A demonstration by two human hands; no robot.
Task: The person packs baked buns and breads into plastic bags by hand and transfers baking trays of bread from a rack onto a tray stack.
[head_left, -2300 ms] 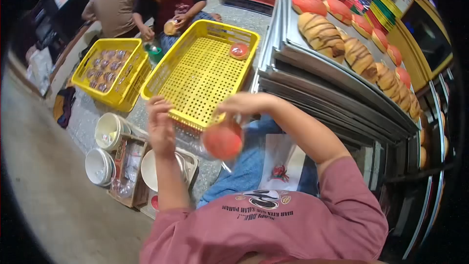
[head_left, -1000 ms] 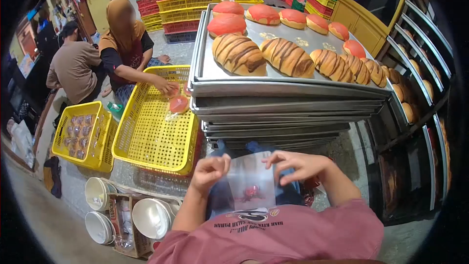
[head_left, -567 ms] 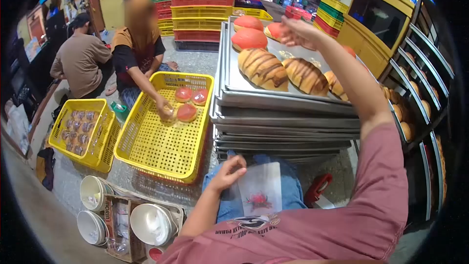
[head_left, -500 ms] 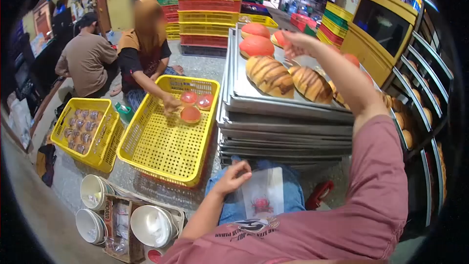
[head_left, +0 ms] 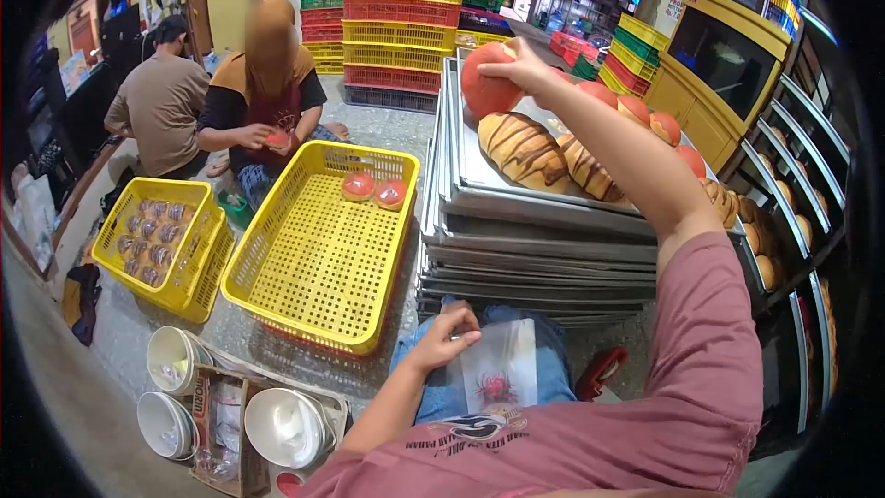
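Note:
My right hand (head_left: 518,69) grips a round red-topped bun (head_left: 489,88), tilted on its edge above the far left corner of the metal tray (head_left: 461,166). Bread rolls with dark stripes (head_left: 521,149) lie just in front of it, and more red-topped buns (head_left: 634,109) sit further right, partly behind my forearm. Down at my lap, my left hand (head_left: 444,337) has its fingers curled at the edge of a clear plastic bag (head_left: 505,360) with a red print. The bag lies flat over my jeans.
A yellow crate (head_left: 309,263) with two red-topped buns stands left of the stacked trays. Beyond it a co-worker (head_left: 267,101) sits holding another bun. A smaller crate (head_left: 189,300) of packed buns, white buckets (head_left: 286,424) and a bread rack (head_left: 793,166) surround me.
My right hand has moved left, taken hold of a red-topped bun and lifted it. The co-worker has taken one bun from the crate. My left hand has barely moved.

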